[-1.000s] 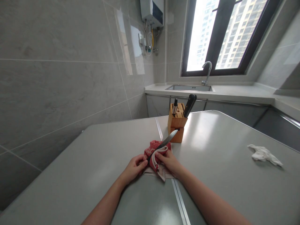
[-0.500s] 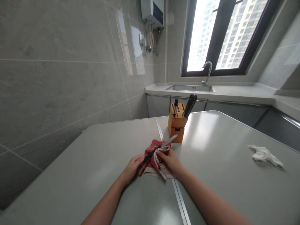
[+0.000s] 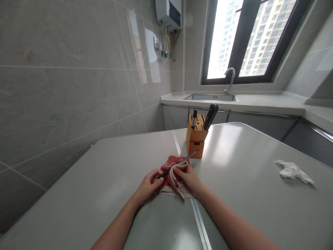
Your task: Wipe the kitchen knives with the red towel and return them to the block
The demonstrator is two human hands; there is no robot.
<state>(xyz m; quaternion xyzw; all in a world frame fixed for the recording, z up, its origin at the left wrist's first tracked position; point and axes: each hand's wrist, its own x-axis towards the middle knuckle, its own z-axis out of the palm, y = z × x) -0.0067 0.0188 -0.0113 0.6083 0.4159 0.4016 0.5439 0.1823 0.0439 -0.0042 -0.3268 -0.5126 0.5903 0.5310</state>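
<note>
My left hand (image 3: 150,184) is closed around the black handle of a knife (image 3: 165,171). The narrow blade slants up to the right, its tip in front of the wooden knife block (image 3: 196,139). In my right hand (image 3: 189,178) is a folded part of a red towel (image 3: 171,161) with a pale border, pinched beside the knife. The rest of the towel lies under the knife on the table. Out of the block's top stick a large black-handled knife (image 3: 211,116) and a smaller dark-handled tool (image 3: 194,119).
A crumpled white cloth or tissue (image 3: 293,172) lies on the right of the grey table (image 3: 104,201). Metal strips (image 3: 199,222) run along the table's seam. Behind are a counter (image 3: 267,99), a sink (image 3: 210,97) and a faucet (image 3: 231,78). A tiled wall (image 3: 78,97) stands at left.
My left hand has turned the knife about its length, so the blade now shows thinner and more edge-on. The left thumb has shifted on the handle. My right hand and the towel stay nearly still.
</note>
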